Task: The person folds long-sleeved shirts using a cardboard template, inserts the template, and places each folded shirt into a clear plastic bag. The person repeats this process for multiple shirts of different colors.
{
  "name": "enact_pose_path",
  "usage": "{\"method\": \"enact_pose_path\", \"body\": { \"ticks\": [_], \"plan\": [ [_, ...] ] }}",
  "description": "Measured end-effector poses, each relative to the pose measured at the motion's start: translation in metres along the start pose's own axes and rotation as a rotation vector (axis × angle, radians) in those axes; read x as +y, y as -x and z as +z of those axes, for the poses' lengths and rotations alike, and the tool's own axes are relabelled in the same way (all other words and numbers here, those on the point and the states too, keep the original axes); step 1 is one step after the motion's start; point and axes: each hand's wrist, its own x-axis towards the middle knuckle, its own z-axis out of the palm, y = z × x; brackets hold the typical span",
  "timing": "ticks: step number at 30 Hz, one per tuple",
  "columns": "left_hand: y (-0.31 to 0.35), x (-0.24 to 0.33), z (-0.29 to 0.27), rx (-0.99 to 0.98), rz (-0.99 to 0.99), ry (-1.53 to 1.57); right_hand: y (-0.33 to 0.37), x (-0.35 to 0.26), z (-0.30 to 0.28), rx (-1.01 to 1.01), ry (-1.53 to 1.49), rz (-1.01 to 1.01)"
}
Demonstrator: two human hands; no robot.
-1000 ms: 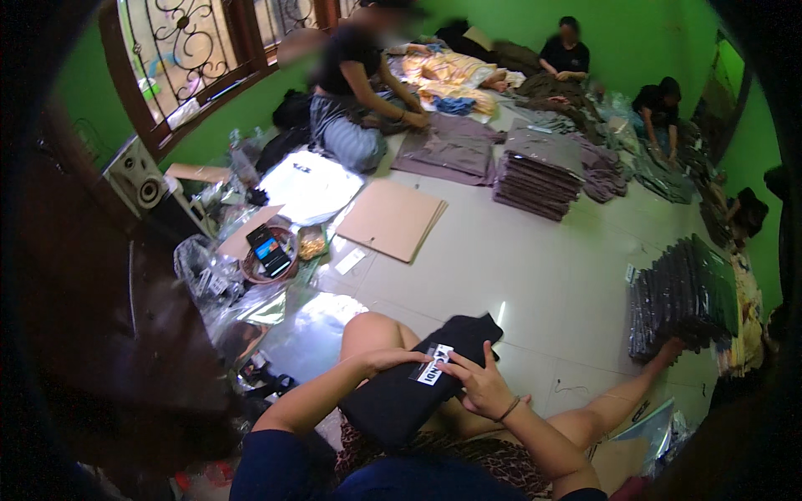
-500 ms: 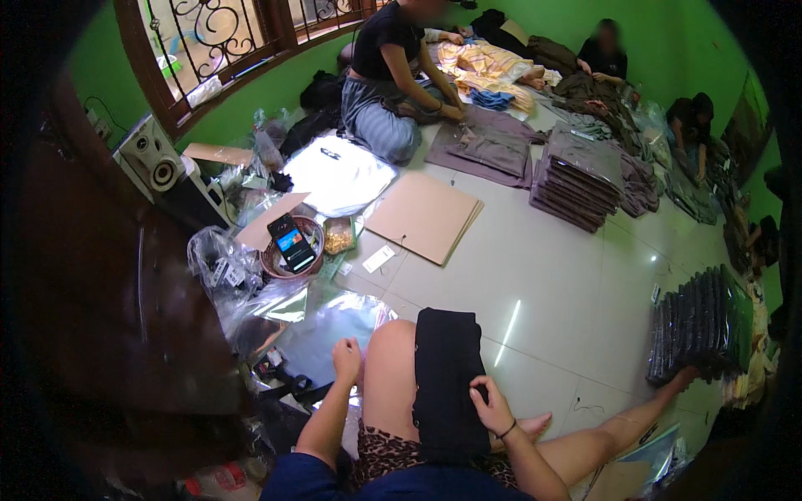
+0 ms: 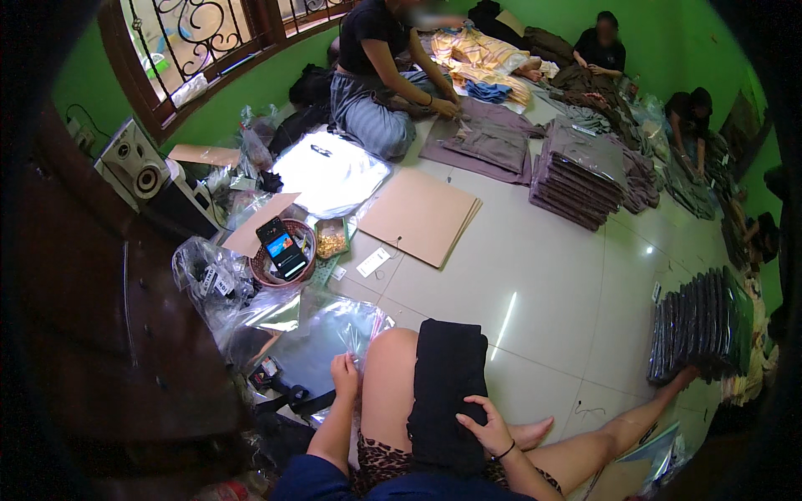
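Note:
A folded black garment (image 3: 445, 376) lies across my thigh. My right hand (image 3: 489, 430) rests on its right side, thumb and fingers spread apart over the cloth. Beside my knee, my left hand (image 3: 344, 374) has its fingers closed at the edge of a clear plastic bag (image 3: 322, 334), whose film creases toward the fingertips. The bag is on top of other clear film on the floor to my left.
Left are a wicker basket (image 3: 261, 271) with a phone (image 3: 282, 249) on it, a small box (image 3: 332, 240) and a speaker (image 3: 136, 163). Cardboard sheets (image 3: 418, 215) lie ahead. Packed garment stacks (image 3: 576, 179) stand farther right. Several people (image 3: 376, 79) sit at the back.
My left hand has reached forward and closed on the plastic. My right hand has slid slightly inward and down over the black garment. The view has shifted a little.

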Motion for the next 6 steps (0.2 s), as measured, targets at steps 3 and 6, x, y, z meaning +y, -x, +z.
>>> {"method": "enact_pose_path", "body": {
  "ticks": [3,6],
  "plan": [
    [-0.006,-0.004,-0.017,-0.055,-0.127,0.013,0.002,0.001,-0.003,-0.004,-0.059,0.042],
    [-0.018,-0.006,-0.045,0.064,-0.235,0.058,0.001,0.008,-0.001,0.013,-0.056,0.009]
  ]
}}
